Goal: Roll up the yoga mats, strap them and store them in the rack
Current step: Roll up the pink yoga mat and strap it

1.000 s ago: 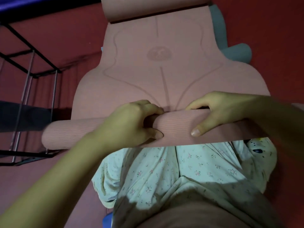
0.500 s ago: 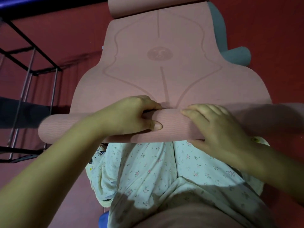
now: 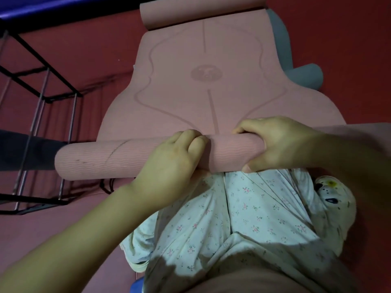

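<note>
Both hands, left hand and right hand, grasp the rolled end of the pink yoga mat at 6 o'clock on the floor; gripping only mid-roll could let its ends loosen and telescope

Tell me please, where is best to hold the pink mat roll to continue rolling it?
Probably the roll's middle, from the near side, as both hands do: left hand and right hand curl over it. It is long and soft, so wider-spread hands might keep it even.
</note>
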Demonstrator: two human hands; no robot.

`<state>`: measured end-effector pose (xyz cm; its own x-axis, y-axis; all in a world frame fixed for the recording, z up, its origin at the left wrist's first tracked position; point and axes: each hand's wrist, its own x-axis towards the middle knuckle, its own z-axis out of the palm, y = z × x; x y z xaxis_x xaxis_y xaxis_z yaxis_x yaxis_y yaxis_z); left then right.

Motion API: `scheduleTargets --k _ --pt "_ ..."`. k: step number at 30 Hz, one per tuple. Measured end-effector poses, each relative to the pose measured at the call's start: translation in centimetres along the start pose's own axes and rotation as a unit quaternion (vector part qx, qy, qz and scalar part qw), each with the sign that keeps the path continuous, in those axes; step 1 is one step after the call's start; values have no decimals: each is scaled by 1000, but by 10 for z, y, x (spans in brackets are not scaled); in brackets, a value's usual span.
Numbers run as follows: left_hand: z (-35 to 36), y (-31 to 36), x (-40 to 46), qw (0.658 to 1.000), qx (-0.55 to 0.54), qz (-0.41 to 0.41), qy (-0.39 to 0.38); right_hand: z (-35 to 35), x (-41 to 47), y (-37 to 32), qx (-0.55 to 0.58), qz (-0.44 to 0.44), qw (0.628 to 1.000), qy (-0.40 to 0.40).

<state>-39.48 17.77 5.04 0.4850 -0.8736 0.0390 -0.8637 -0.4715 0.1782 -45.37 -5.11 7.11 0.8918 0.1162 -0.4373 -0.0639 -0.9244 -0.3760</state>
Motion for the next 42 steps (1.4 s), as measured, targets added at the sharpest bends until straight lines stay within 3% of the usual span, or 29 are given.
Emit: scheduleTargets --k 9,12,19,28,31,38,42 --pt "-10 -19 30 998 -45 -17 -36 -4 12 10 15 -2 1000 9" --pt "-18 -21 40 994 -84 -40 -65 -2 -1 6 37 -12 996 78" --pt "-35 -39 75 959 -179 -105 -191 22 -4 -6 -92 -17 977 189" --pt "-36 -54 96 936 -217 -135 -243 -1 23 6 -24 -16 988 151" --pt "-35 -53 91 956 -168 -108 -214 -10 31 9 -19 -16 991 134" --pt "-18 -44 66 1000 3 -6 -16 -30 46 18 44 -1 997 67" --pt "-4 -38 58 995 97 15 -36 -36 57 26 76 6 996 36"
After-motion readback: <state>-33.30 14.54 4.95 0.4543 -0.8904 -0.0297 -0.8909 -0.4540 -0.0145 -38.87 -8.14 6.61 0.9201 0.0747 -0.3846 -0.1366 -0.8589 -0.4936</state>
